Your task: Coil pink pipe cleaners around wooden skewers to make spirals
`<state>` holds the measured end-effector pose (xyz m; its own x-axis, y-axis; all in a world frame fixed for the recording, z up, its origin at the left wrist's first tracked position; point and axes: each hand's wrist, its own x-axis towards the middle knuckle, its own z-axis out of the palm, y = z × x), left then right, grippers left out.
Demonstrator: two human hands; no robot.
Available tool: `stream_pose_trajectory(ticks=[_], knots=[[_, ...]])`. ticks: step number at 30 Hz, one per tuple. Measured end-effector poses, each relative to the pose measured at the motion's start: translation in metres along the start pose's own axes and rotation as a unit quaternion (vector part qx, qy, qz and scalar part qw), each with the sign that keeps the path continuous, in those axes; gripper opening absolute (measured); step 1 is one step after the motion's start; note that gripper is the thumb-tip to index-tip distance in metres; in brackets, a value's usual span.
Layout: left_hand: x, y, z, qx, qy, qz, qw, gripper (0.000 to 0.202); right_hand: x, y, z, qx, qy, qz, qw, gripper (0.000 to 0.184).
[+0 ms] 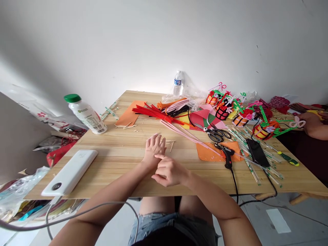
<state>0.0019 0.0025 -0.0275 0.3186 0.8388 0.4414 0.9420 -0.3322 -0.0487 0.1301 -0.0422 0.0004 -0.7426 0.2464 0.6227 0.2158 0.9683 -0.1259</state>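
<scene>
My left hand (153, 147) rests on the wooden table (115, 153), its fingers curled down over small wooden sticks (171, 143). My right hand (169, 172) lies just behind it, fingers curled, its thumb and fingertips touching the back of my left wrist. I cannot make out anything held in either hand.
A white bottle with a green cap (85, 114) and a white power bank (70, 172) lie at the left. Pipe cleaners (159, 114), scissors (216, 134), a glue gun (227, 155), a black phone (257, 152) and small craft baskets (241, 114) crowd the right. Another person's hand (311, 124) shows at far right.
</scene>
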Motion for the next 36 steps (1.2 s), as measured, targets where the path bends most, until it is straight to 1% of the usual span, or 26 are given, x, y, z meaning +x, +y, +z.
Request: stream_pose_trajectory(ticks=[10,12,14,15,16,17,18,19,20,21,22,23,24,26,33,36], knots=[[0.0,0.0,-0.001,-0.005,-0.008,-0.007,1.0,0.036,-0.001,0.0,0.001,0.01,-0.009,0.014,1.0,0.035],[-0.001,0.0,-0.001,-0.008,-0.011,-0.012,1.0,0.035,0.0,-0.002,0.001,0.048,-0.01,0.027,0.998,0.035],[0.0,-0.001,-0.003,-0.014,-0.018,-0.012,1.0,0.034,0.001,-0.002,-0.004,0.146,0.017,0.063,0.987,0.034],[0.0,-0.002,-0.004,-0.021,-0.021,-0.01,0.999,0.034,0.002,-0.001,-0.008,0.225,0.046,0.094,0.969,0.033],[0.0,-0.003,-0.005,-0.031,-0.024,-0.011,0.999,0.034,0.003,0.001,-0.013,0.317,0.089,0.133,0.935,0.032],[0.001,-0.005,-0.005,-0.042,-0.026,-0.016,0.999,0.034,0.003,0.004,-0.02,0.416,0.136,0.178,0.881,0.031],[0.002,-0.007,-0.005,-0.052,-0.028,-0.023,0.998,0.034,0.003,0.008,-0.027,0.508,0.194,0.222,0.809,0.034],[0.003,-0.009,-0.004,-0.061,-0.031,-0.033,0.997,0.033,0.002,0.013,-0.035,0.583,0.247,0.256,0.731,0.038],[0.004,-0.011,-0.003,-0.066,-0.035,-0.042,0.996,0.032,0.0,0.018,-0.043,0.633,0.294,0.285,0.656,0.038],[0.004,-0.013,-0.001,-0.068,-0.041,-0.049,0.996,0.031,-0.002,0.024,-0.05,0.664,0.329,0.309,0.596,0.035],[0.005,-0.014,0.0,-0.069,-0.047,-0.051,0.995,0.029,-0.004,0.028,-0.056,0.681,0.354,0.325,0.553,0.031],[0.005,-0.015,0.002,-0.069,-0.052,-0.05,0.995,0.027,-0.006,0.033,-0.06,0.69,0.371,0.334,0.525,0.028],[0.005,-0.016,0.004,-0.069,-0.056,-0.047,0.995,0.026,-0.008,0.035,-0.064,0.695,0.382,0.339,0.507,0.026],[0.004,-0.017,0.007,-0.07,-0.06,-0.04,0.995,0.025,-0.011,0.038,-0.067,0.701,0.391,0.341,0.49,0.025],[0.003,-0.017,0.009,-0.069,-0.065,-0.037,0.995,0.025,-0.01,0.035,-0.066,0.719,0.389,0.335,0.469,0.025],[0.003,-0.017,0.01,-0.067,-0.066,-0.032,0.995,0.026,-0.01,0.036,-0.066,0.713,0.393,0.341,0.47,0.025]])
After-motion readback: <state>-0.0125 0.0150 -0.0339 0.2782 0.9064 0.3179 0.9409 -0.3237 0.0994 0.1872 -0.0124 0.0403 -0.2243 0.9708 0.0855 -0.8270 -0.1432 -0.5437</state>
